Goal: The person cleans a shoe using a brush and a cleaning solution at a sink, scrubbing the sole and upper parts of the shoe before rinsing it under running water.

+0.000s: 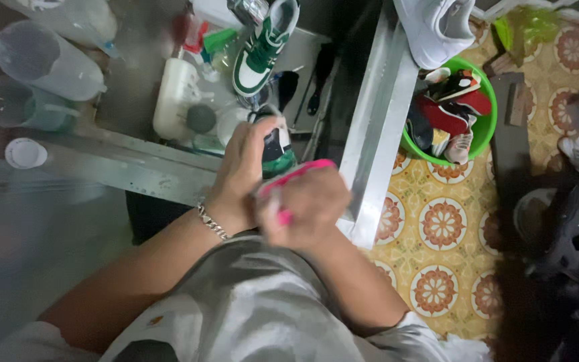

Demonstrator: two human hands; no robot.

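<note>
My left hand (241,171), with a metal bracelet at the wrist, grips a green and white sneaker (277,149) held over the metal sink edge. Just to its right, my right hand (306,208) is closed around a pink brush (295,175) whose head lies against the sneaker. The right hand is blurred. A second green and white sneaker (263,43) lies in the sink above the hands.
A white jug (174,97), bottles and brushes stand in the sink. Clear plastic bottles (47,62) lie at the left. A white sneaker (433,27) rests on the metal ledge (376,127). A green basin (482,127) of shoes sits on the patterned tile floor.
</note>
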